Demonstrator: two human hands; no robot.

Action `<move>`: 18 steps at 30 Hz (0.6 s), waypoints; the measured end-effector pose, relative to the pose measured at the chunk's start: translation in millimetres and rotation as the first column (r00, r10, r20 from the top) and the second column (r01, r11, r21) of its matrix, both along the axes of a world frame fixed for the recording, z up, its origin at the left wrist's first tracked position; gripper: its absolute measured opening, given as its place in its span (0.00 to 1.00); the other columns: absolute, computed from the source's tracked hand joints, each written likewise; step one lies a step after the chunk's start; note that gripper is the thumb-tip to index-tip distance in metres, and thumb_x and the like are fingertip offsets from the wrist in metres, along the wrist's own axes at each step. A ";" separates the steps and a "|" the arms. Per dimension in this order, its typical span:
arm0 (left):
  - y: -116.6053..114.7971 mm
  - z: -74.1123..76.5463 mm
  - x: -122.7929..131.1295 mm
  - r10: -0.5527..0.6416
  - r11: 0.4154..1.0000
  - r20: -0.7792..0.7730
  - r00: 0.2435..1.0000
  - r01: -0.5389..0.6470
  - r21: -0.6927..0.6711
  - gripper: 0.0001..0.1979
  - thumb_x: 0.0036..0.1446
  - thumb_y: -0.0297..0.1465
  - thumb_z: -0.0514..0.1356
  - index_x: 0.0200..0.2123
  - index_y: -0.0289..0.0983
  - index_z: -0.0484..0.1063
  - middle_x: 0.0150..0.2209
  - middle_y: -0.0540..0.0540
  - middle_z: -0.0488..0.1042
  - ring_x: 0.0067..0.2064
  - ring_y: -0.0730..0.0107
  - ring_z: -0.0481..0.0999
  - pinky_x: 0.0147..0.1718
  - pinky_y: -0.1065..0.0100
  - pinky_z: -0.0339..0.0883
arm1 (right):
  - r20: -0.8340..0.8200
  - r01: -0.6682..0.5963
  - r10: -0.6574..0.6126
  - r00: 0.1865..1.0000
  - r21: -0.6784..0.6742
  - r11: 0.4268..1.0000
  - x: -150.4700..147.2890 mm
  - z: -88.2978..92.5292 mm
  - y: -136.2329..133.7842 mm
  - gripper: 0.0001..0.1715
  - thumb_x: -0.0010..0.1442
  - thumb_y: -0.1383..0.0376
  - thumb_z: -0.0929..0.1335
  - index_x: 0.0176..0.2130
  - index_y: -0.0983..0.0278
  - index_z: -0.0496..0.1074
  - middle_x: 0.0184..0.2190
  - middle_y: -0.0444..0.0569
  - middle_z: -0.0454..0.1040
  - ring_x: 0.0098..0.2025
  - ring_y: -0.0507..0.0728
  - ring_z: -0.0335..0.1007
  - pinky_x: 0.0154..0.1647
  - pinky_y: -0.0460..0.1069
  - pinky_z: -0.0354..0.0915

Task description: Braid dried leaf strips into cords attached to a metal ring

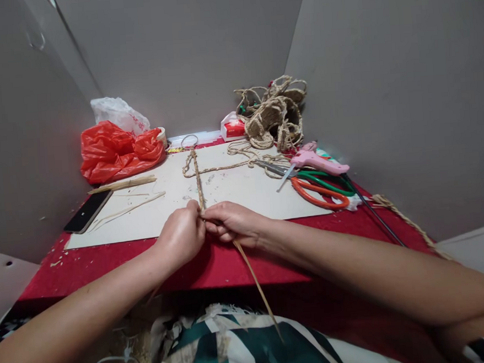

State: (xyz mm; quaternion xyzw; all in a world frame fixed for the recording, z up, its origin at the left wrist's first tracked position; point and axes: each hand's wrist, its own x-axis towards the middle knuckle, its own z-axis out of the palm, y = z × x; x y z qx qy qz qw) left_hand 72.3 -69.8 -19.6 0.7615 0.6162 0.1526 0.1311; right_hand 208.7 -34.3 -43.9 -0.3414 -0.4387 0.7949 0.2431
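Observation:
A thin braided straw cord runs down the middle of the white board to my hands, with a metal ring at its far end. My left hand pinches the cord's near end from the left. From the right, my right hand is closed on the same end, its fingertips touching those of my left hand. A long loose straw strand hangs from beneath my right hand down to the patterned clothing on my lap. The exact crossing of strands between my fingers is hidden.
On the red-covered table lie a white board, phone, straw strips, scissors and pink glue gun. Behind them are a red plastic bag, tissue pack and woven straw bundle. Grey panels enclose the table.

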 end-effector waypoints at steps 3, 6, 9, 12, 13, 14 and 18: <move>-1.7 -4.3 5.7 0.005 1.000 -0.070 0.998 -0.006 -0.012 0.09 0.54 0.26 0.50 0.39 0.34 0.65 0.27 0.41 0.74 0.28 0.63 0.73 0.26 0.68 0.57 | 0.091 0.040 -0.042 0.995 0.030 0.999 -1.1 -0.8 -2.7 0.16 0.54 0.71 0.61 0.17 0.67 0.59 0.10 0.38 0.56 0.10 0.42 0.42 0.10 0.40 0.37; -5.5 -5.8 8.3 -0.025 0.998 -0.019 1.000 0.024 -0.049 0.12 0.52 0.28 0.53 0.42 0.33 0.65 0.29 0.41 0.76 0.30 0.63 0.74 0.27 0.68 0.59 | 0.154 0.033 -0.052 0.987 0.121 0.992 0.5 -1.6 -3.1 0.20 0.54 0.72 0.60 0.13 0.66 0.56 0.07 0.38 0.53 0.09 0.43 0.44 0.10 0.41 0.39; -7.6 -0.6 3.4 -0.070 0.991 0.095 0.993 0.079 -0.105 0.14 0.51 0.28 0.54 0.43 0.34 0.66 0.29 0.43 0.76 0.28 0.66 0.73 0.26 0.70 0.59 | 0.161 0.028 -0.062 0.985 0.205 0.978 4.4 -1.7 -1.3 0.21 0.54 0.71 0.61 0.12 0.66 0.56 0.06 0.39 0.53 0.08 0.43 0.44 0.10 0.42 0.39; -3.5 10.0 -6.8 -0.048 0.988 0.203 0.978 0.076 -0.133 0.12 0.53 0.31 0.53 0.40 0.34 0.70 0.23 0.47 0.73 0.24 0.70 0.70 0.24 0.71 0.57 | 0.126 0.019 -0.049 0.991 0.231 0.973 8.8 -0.3 1.3 0.20 0.55 0.69 0.62 0.14 0.66 0.57 0.08 0.38 0.53 0.09 0.43 0.43 0.10 0.42 0.38; -1.0 13.3 -9.7 -0.018 0.993 0.237 0.971 0.044 -0.107 0.12 0.54 0.32 0.54 0.39 0.33 0.70 0.23 0.48 0.72 0.23 0.71 0.69 0.24 0.71 0.57 | 0.116 0.014 -0.042 0.992 0.235 0.972 10.1 0.2 2.1 0.20 0.55 0.68 0.62 0.14 0.66 0.57 0.08 0.37 0.53 0.09 0.43 0.42 0.11 0.42 0.38; 1.6 15.7 -11.8 0.017 0.997 0.281 0.960 0.006 -0.082 0.12 0.53 0.33 0.54 0.39 0.33 0.71 0.23 0.48 0.72 0.23 0.72 0.68 0.24 0.71 0.58 | 0.106 0.010 -0.037 0.994 0.240 0.971 11.2 0.6 3.0 0.21 0.56 0.67 0.63 0.14 0.66 0.57 0.08 0.37 0.53 0.09 0.43 0.42 0.11 0.42 0.39; 8.9 14.0 -9.7 0.132 0.945 0.604 0.786 0.083 -0.315 0.13 0.50 0.34 0.57 0.39 0.34 0.68 0.25 0.49 0.71 0.24 0.74 0.68 0.25 0.71 0.60 | 0.088 -0.024 -0.001 0.996 0.284 0.958 14.2 -1.5 6.9 0.21 0.57 0.63 0.64 0.16 0.65 0.57 0.09 0.36 0.53 0.10 0.43 0.42 0.11 0.42 0.39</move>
